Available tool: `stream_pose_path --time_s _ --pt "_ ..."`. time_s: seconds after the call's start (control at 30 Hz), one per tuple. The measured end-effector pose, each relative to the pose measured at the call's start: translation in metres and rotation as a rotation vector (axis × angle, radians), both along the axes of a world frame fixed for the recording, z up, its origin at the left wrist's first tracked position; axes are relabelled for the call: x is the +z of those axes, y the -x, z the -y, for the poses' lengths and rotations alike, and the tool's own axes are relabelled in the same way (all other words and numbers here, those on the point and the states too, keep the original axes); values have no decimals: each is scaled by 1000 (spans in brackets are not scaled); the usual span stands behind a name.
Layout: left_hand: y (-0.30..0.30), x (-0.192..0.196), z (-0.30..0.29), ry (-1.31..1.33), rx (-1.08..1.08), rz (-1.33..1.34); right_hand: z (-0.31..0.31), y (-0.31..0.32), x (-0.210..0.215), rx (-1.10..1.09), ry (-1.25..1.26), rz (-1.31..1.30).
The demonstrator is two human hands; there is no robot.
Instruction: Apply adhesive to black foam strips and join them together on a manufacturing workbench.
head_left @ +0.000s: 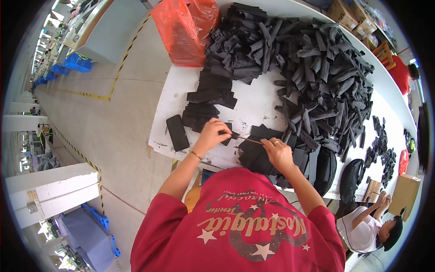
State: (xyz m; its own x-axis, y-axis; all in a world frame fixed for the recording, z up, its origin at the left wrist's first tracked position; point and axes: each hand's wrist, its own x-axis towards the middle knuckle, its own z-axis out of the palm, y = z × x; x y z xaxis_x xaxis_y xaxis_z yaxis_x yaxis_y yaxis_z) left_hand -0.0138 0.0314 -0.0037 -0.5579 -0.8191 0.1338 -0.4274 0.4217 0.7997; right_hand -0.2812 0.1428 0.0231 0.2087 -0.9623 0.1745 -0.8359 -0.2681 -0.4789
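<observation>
My left hand (215, 135) is closed in a pinch over the near edge of the white table, at a small black piece (228, 139) that looks like fabric. Opposite it, my right hand (278, 154) pinches the end of a thin brownish strip (250, 139). This strip runs across the gap between both hands, its other end at the left fingertips. Flat black fabric pieces (254, 157) lie beneath and beside my right hand. To the left of my left hand sits a dark phone (177, 132), close to overlapping black pieces (199, 116).
Large heaps of black folded fabric pieces (324, 77) cover the table's far side. A red plastic bag (183, 34) stands at its far left corner. Two black rounded objects (325, 170) lie to my right. Further right, another person (369, 226) works at the same white table (170, 97).
</observation>
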Motion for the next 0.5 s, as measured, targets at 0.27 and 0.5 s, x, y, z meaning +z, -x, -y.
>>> stream_pose_path --time_s 0.27,0.5 --pt "38 48 -38 251 755 -556 2 -56 -26 -154 -525 736" --pt "57 3 -56 -1073 722 -1427 1 -104 -15 -226 -247 580"
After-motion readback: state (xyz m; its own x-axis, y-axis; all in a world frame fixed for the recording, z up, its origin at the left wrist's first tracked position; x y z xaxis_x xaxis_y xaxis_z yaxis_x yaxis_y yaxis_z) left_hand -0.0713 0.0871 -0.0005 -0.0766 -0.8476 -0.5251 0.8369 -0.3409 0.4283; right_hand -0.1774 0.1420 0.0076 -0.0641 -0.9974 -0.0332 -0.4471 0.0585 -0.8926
